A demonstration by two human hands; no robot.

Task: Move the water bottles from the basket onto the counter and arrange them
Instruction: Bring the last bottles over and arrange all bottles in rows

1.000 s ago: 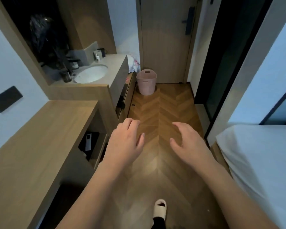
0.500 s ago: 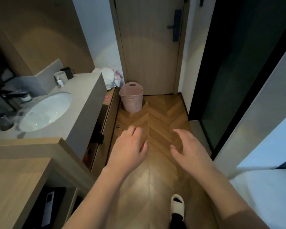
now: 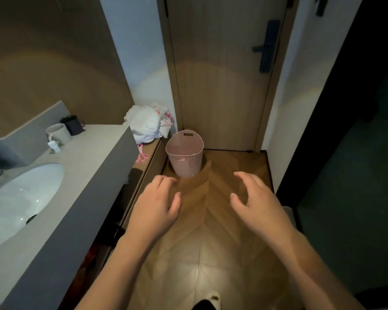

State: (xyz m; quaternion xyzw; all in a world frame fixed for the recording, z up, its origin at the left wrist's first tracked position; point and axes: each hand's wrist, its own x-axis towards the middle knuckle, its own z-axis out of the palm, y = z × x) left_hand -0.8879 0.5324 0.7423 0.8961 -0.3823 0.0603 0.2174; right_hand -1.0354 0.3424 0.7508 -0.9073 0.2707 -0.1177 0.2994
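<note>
My left grip (image 3: pixel 154 205) and right grip (image 3: pixel 259 201) both empty, fingers loosely spread, held above herringbone floor (image 3: pixel 211 253). Pink perforated basket (image 3: pixel 185 156) ahead, beside door (image 3: pixel 220 74).

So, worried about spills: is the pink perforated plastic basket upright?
Upright: the pink perforated plastic basket stands on the floor, rim uppermost.

Hotel-style room entry: washbasin (image 3: pixel 20 198) counter (image 3: pixel 94 157), keypad-lock door (image 3: pixel 222 86), herringbone floor (image 3: pixel 211 242)
</note>
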